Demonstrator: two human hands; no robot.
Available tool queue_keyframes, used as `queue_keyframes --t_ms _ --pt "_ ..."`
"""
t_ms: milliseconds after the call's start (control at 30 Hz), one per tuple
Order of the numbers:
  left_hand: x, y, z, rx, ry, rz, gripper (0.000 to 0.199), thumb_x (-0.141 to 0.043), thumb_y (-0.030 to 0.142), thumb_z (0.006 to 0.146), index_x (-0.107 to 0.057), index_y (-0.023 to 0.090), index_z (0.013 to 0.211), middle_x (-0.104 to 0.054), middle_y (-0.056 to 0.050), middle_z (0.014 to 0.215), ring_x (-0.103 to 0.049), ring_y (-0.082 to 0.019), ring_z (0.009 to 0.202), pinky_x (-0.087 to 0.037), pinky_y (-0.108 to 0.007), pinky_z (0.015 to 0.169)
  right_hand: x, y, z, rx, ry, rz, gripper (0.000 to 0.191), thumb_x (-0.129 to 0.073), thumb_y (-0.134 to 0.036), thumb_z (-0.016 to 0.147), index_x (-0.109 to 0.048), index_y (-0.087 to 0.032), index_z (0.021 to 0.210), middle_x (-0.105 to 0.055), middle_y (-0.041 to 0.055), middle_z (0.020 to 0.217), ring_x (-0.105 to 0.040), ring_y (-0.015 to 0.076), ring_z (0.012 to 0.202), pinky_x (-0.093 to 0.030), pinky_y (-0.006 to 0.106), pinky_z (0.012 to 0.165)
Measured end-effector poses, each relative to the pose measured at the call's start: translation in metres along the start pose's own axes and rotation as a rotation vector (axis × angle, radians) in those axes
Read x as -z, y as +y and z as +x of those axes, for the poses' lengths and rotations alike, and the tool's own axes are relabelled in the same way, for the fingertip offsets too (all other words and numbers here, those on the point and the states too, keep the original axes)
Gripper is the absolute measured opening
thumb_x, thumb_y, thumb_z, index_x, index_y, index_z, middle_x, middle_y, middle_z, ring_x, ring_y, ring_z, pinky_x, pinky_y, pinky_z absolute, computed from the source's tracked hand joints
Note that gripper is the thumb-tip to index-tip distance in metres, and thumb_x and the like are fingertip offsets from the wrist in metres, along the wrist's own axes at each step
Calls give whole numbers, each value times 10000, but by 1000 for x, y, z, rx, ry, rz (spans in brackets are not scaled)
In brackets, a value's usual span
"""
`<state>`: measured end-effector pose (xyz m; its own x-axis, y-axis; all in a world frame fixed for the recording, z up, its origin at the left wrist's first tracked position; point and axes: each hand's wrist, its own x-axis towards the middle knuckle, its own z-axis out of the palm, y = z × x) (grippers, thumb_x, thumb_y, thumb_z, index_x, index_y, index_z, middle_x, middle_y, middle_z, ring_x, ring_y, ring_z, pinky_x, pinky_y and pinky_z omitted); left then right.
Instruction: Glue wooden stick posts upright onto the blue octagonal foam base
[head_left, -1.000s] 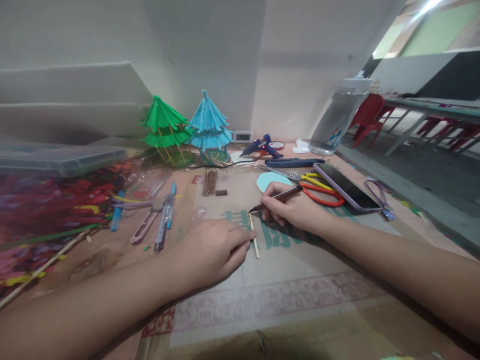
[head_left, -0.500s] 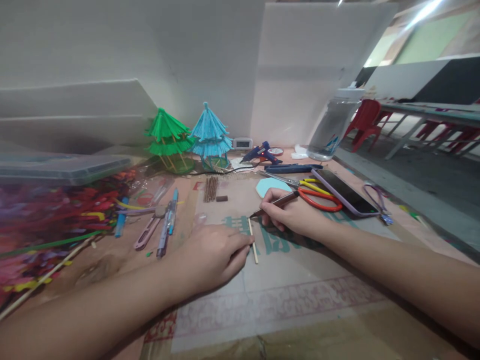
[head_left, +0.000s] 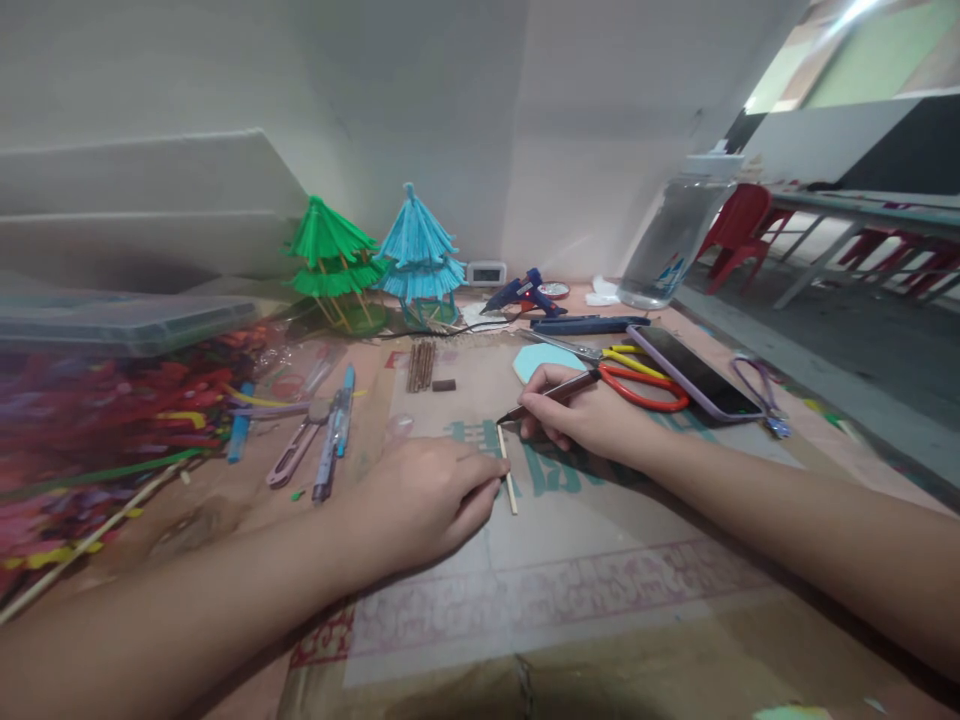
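A short pale wooden stick (head_left: 512, 493) lies on the printed sheet (head_left: 600, 530) that covers the table. My left hand (head_left: 439, 490) rests beside it, fingers together, with the fingertips pressed on the stick's middle. In my right hand (head_left: 566, 415) is a dark brown marker (head_left: 559, 391), held in a writing grip, and its tip touches the far end of the stick. Behind the hands lie a bundle of brown sticks (head_left: 421, 367) and a small brown piece, perhaps the marker's cap (head_left: 444, 385).
Green (head_left: 334, 260) and blue (head_left: 420, 250) tiered models stand at the back, near a glue gun (head_left: 525, 295). Scissors (head_left: 645, 385), a phone (head_left: 697, 372) and a bottle (head_left: 671, 240) are on the right. Pens (head_left: 334, 435), a cutter (head_left: 296, 450) and coloured pipe cleaners (head_left: 112, 420) lie left.
The view has tilted slightly, so everything sits a little higher in the picture. Both hands keep their holds on the stick and the marker.
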<state>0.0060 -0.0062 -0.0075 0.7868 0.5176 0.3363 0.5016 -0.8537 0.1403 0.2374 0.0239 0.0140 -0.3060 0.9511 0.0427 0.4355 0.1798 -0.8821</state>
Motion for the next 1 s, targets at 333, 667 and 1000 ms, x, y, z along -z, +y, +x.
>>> queue_keyframes --t_ms 333,667,1000 --pt "3 0 0 29 -49 -6 306 -444 273 995 -715 202 1119 -774 -69 918 -734 -247 796 -551 -381 687 1 4 0 25 3 -8 176 -570 -332 903 -505 -210 794 -686 -14 620 -479 71 392 -364 193 386" --pt "3 1 0 8 -27 17 307 -437 265 995 -721 185 1079 -779 -72 921 -742 -256 813 -559 -392 692 1 4 1 43 -3 18 193 -573 -350 907 -510 -205 795 -699 -9 631 -488 70 397 -367 189 383" --pt "3 0 0 20 -40 15 305 -430 276 997 -718 199 1062 -779 -77 947 -746 -269 831 -569 -408 695 2 1 0 5 -55 3 195 -602 -338 866 -516 -200 759 -697 11 598 -491 79 415 -384 187 387"
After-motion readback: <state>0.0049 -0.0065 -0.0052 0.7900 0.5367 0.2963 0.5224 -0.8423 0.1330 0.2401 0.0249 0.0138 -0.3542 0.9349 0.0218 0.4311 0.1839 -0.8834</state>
